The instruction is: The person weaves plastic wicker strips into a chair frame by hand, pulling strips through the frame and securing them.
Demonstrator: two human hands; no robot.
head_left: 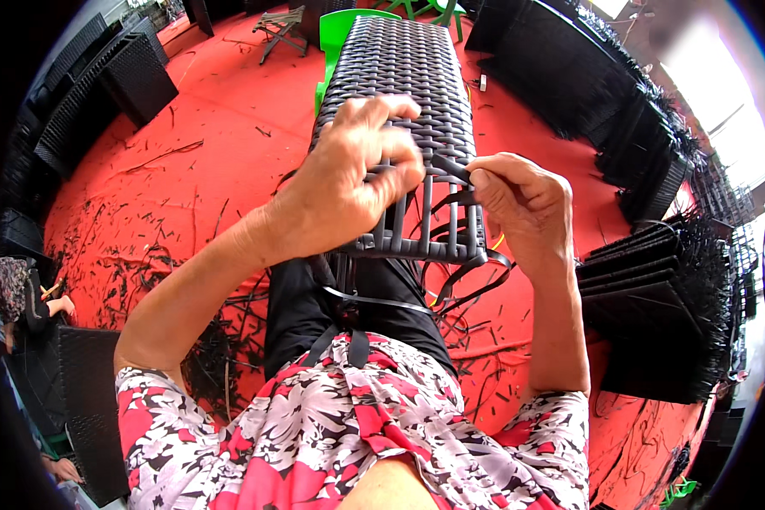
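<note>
A long woven panel (399,64) of dark wicker strips stretches away from my lap. Its far part is densely woven, while bare bars of its frame (440,250) show at the near end. My right hand (525,204) pinches a flat black strip (450,168) between thumb and fingertips at the panel's right edge. Over the left side of the weave is my left hand (357,170), its fingers bent and apart with nothing visible in them. Loose ends of strip (472,280) hang in loops below the frame's near right corner.
A green plastic chair (336,34) stands under the panel's far end. Black woven panels stand at left (140,81) and right (654,297). Strip scraps litter the red floor covering (204,102). A folding stool (279,34) is at the back; another person (27,297) sits far left.
</note>
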